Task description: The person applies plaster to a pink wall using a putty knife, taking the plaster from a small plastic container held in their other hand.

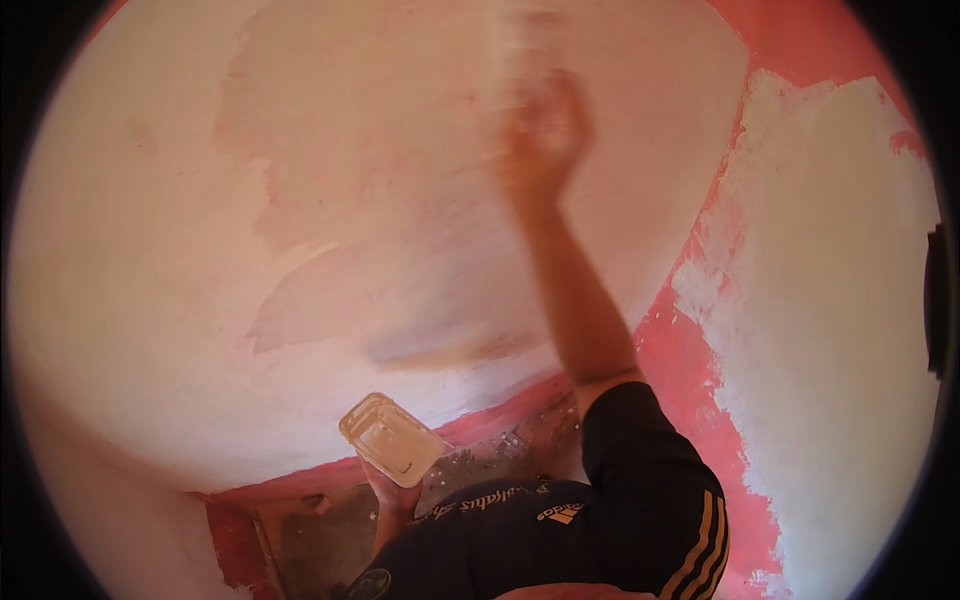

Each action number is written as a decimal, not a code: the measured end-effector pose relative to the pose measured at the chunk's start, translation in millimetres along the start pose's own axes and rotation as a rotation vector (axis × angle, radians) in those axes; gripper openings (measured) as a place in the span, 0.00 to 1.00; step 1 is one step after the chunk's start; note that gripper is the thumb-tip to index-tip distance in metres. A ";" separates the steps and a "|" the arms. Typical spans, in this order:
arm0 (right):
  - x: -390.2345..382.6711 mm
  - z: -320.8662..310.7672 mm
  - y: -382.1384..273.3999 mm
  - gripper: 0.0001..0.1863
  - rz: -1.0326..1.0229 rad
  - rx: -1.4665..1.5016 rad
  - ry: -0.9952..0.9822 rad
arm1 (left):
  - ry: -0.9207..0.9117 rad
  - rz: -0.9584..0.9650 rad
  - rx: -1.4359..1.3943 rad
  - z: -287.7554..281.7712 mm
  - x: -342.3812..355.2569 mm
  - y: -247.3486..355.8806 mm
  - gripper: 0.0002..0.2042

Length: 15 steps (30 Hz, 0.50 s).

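Note:
Low in front of me, my left hand [393, 494] grips a shallow rectangular tub [414, 424] from below. The tub is tan and tilted, its open side facing up toward me, with pale smears inside. My right arm reaches high up the wall ahead [400, 150], which has an uneven cream-white coating with darker pinkish patches. Motion blurs my right hand [545, 135]; its fingers look curled. A pale streak beyond the fingers may be a tool, but its kind cannot be made out.
To the right, a second wall [840, 250] carries a ragged white coat over red paint. A red strip [500, 410] runs along the foot of the front wall. Below lies a dark floor [310, 540] with white specks. A dark object [936, 300] sits at the far right edge.

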State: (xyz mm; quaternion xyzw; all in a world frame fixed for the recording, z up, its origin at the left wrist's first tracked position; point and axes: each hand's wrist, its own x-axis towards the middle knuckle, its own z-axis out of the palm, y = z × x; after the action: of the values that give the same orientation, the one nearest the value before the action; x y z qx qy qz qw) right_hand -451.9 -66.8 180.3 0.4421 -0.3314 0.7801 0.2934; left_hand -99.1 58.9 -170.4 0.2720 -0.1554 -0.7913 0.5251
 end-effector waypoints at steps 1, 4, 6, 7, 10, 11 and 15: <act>14.5 -40.9 31.8 0.08 0.279 0.004 0.052 | -0.006 -0.013 -0.009 1.3 -0.5 0.5 0.28; 68.0 -166.5 125.6 0.21 0.089 -0.517 0.274 | -0.054 -0.008 -0.014 13.3 1.9 3.0 0.28; 67.1 -221.2 172.6 0.19 0.441 -0.852 0.200 | -0.067 0.000 -0.015 8.1 0.5 1.4 0.27; 58.6 -220.8 176.4 0.19 0.446 -0.851 0.194 | -0.070 -0.002 0.034 7.1 1.2 1.6 0.27; 36.9 -195.0 191.1 0.19 0.312 -0.989 -0.030 | -0.068 0.003 0.025 34.2 -4.5 -0.9 0.26; 26.1 -165.8 192.0 0.20 0.240 -0.919 -0.005 | -0.062 0.011 -0.023 48.0 -6.8 -0.1 0.25; -22.6 21.3 38.7 0.29 -0.049 -0.577 -0.193 | -0.055 0.071 -0.023 43.2 -10.4 12.7 0.26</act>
State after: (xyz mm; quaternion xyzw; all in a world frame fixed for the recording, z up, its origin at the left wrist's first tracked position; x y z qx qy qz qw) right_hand -460.5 -110.6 158.6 0.4204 -0.5551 0.6008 0.3927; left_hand -112.1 61.6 -126.2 0.2383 -0.1702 -0.7811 0.5515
